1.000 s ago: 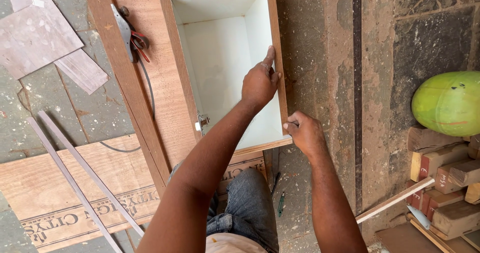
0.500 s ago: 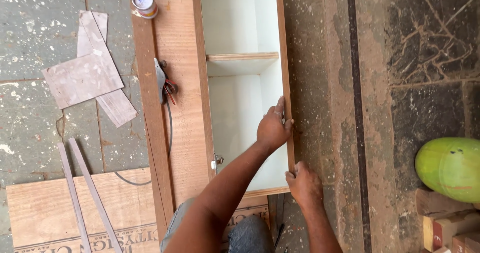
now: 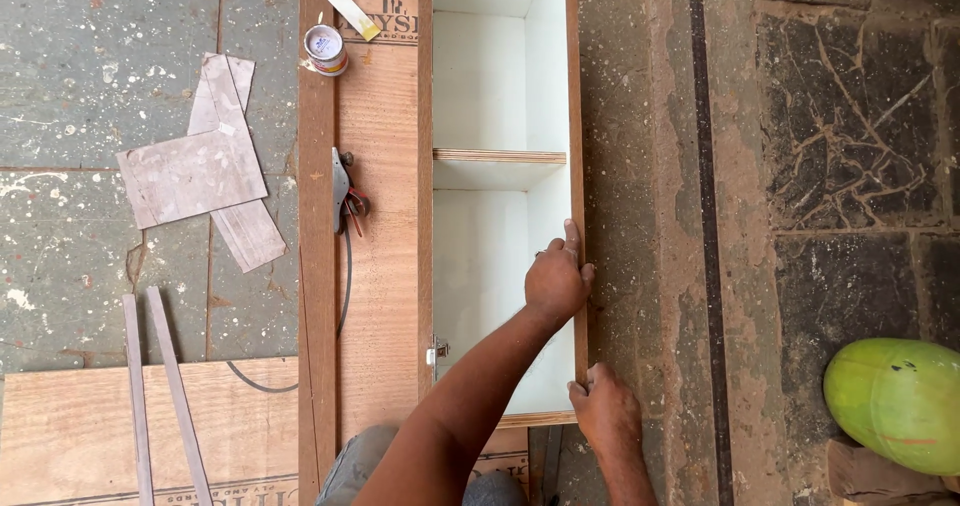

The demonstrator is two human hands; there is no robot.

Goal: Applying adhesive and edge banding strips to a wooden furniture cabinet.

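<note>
While the wooden cabinet (image 3: 500,266) lay flat under both hands, left hand (image 3: 556,281) gripped its right side edge, right hand (image 3: 606,409) pinched the same edge lower down, green ball (image 3: 895,403) far off right.

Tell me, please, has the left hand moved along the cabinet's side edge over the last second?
Cannot tell for sure: the head camera itself shifted. Against the cabinet, the left hand grips the right side panel above the lower corner, much as before; the right hand is by that corner.
</note>
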